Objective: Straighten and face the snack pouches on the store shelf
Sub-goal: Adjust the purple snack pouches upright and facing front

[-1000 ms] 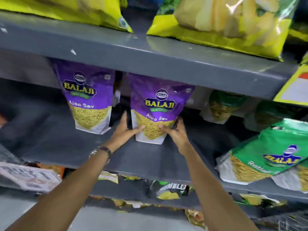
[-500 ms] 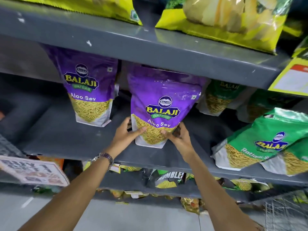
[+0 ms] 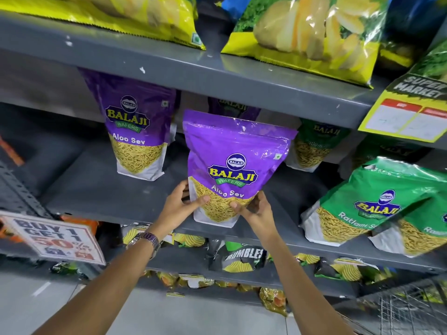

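Note:
A purple Aloo Sev pouch stands upright at the front edge of the grey middle shelf, label facing me. My left hand grips its lower left corner and my right hand grips its lower right corner. A second purple Aloo Sev pouch stands further back to the left, untouched. Another purple pouch shows partly behind the held one.
Green Ratlami Sev pouches lean at the right front of the shelf, with more green pouches behind. Yellow chip bags sit on the shelf above. A "Buy 1 Get 1" sign hangs at the left. Small packets fill the lower shelf.
Both hands have drawn the purple pouch forward from under the upper shelf to the front edge of the middle shelf. Its whole top is now visible.

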The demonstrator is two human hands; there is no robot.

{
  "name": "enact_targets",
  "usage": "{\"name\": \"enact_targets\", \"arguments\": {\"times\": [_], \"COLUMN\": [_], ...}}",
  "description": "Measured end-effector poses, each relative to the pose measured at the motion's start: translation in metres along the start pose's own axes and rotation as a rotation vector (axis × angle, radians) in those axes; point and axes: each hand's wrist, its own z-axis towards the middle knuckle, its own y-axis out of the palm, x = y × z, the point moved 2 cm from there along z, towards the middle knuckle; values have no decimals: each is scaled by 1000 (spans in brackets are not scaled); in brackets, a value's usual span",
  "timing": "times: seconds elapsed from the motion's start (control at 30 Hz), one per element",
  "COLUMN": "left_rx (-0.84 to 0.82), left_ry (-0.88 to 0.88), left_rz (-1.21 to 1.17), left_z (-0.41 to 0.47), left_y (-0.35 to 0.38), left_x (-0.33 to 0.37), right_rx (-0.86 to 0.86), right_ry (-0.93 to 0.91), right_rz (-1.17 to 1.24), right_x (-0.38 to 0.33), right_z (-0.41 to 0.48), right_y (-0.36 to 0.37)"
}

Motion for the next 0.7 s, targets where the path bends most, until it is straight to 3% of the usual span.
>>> {"name": "enact_targets", "arguments": {"times": [0.53, 0.6, 0.7], "left_rx": [-30, -3, 172], "left_ry": [0, 29, 101], "left_rz": [-39, -102, -157], "left_z": [-11, -14, -19], "left_y": [4, 0, -19], "left_x": [0, -3, -7], "right_rx": [-25, 73, 414], "right_ry": [-27, -33, -191], "right_rz": [43, 98, 35], "right_x": [-2, -2, 4], "right_z": [-9, -20, -51], "right_y": [3, 7, 19]}}
